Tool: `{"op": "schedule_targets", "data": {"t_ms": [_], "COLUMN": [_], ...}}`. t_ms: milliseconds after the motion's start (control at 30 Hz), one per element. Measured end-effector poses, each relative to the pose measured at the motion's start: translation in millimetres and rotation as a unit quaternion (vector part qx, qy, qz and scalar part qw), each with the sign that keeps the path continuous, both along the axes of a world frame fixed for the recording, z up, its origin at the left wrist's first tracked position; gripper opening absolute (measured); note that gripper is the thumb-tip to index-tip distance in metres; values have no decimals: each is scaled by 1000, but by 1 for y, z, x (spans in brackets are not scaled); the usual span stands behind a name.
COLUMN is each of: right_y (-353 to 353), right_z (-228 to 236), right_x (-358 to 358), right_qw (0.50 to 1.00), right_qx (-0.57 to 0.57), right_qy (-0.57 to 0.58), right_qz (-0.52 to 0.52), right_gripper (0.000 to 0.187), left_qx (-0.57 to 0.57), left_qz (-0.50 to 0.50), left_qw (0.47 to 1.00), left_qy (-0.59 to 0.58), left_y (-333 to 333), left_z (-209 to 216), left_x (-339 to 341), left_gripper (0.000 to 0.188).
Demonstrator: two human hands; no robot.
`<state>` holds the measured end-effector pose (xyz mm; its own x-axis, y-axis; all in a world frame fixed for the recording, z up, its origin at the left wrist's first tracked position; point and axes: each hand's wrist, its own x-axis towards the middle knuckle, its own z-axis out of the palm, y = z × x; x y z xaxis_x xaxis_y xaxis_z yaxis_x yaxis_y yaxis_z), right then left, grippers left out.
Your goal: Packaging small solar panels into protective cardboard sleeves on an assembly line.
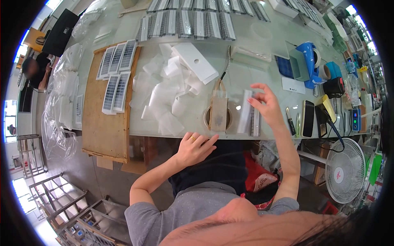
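My left hand (195,148) rests at the table's front edge, fingers stretched out and holding nothing. On the right, my right hand (266,105) hovers over the table with thumb and fingers apart. Beneath its fingertips lies a translucent plastic strip (245,111); whether they touch it I cannot tell. Beside that strip is a narrow silvery strip (255,124). Between my hands a tan, block-like piece with a loop on top (219,115) lies across a round, ring-like object (207,119). Loose translucent white sheets (160,98) are heaped to the left, below a white box with a round hole (195,61).
A wooden board (92,135) carries several dark-panelled white cards (116,92) at left. Rows of silvery strips (184,23) line the back. A blue tape dispenser (307,61), black-and-yellow tools (328,107) and a phone-like black case (308,119) stand right. A white fan (344,170) is beyond the edge.
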<state>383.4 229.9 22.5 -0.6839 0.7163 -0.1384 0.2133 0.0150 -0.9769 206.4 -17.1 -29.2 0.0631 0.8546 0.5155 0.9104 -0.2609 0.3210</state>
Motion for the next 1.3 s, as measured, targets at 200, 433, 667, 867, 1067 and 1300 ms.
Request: {"op": "schedule_targets", "data": {"t_ms": [200,433,667,867,1067,1300], "right_y": [-22,-30,-31,-32,-32,-33], "right_z": [-29,-36,-38,-35,-34,-31], "right_x": [-62,-65,-63,-64,-63,-63], "right_qw": [993,999,1000,998,997,996], "right_qx": [-109,-28,19,55,74,90], "right_qy": [53,13,6,0,-4,-6], "right_qz": [9,25,18,15,18,20], "right_gripper": [30,24,23,23,23,23], "left_qx": [-25,-29,-32,-41,-32,-43], "left_qz": [10,7,6,9,12,6], "left_qw": [1000,1000,999,999,999,999], "left_qy": [7,-11,-10,-25,-30,-32], "left_y": [0,-3,-1,0,1,0], "left_z": [-2,-2,-3,-3,-3,-3], "left_x": [0,2,1,2,3,3], "left_gripper": [53,54,54,53,48,52]}}
